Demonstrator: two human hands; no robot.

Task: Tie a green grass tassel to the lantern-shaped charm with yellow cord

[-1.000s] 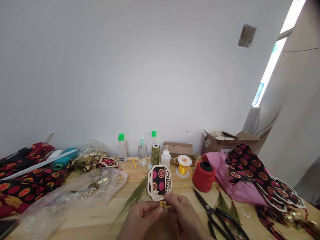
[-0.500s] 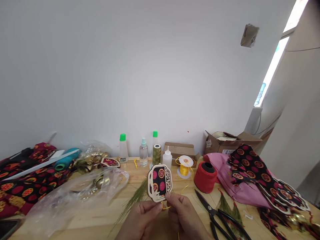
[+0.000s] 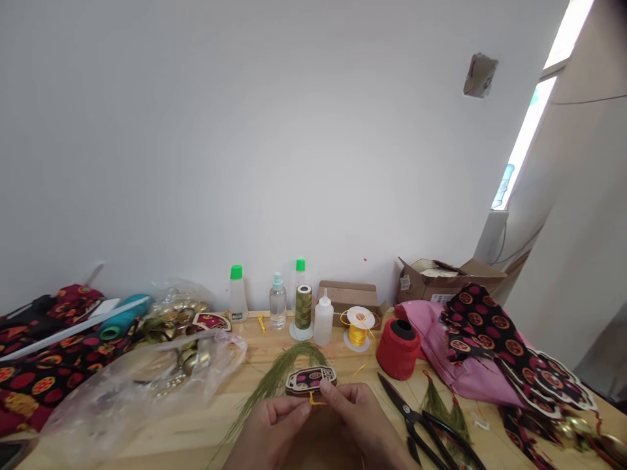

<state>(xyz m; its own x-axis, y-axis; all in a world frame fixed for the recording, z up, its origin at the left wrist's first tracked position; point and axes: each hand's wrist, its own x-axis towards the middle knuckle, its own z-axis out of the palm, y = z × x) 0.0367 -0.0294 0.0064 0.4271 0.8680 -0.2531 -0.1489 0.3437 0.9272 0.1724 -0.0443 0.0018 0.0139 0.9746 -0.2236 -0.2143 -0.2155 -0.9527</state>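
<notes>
A small wooden-framed ornament (image 3: 308,378) with dark patterned fabric lies tilted nearly flat between my hands. My right hand (image 3: 356,412) grips its lower right edge, thumb on top. Yellow cord (image 3: 314,400) comes off the ornament's near edge. My left hand (image 3: 274,425) is closed, thumb and forefinger pinching at this cord; the exact hold is partly hidden. Just behind the ornament, a loose bundle of olive-green threads (image 3: 274,375) curves over the table. Black-handled scissors (image 3: 411,418) rest right of my right hand.
Along the wall stand a squeeze bottle (image 3: 323,321), an olive thread spool (image 3: 304,307), a yellow cord spool (image 3: 358,333) and a red thread cone (image 3: 398,352). A plastic bag (image 3: 122,385) of bells lies left. Patterned fabric (image 3: 482,326) and green tassels (image 3: 435,408) lie right.
The ornament has tipped back from facing me to nearly flat and come slightly lower. More of the green thread bundle shows behind it. Both hands keep their closed grip.
</notes>
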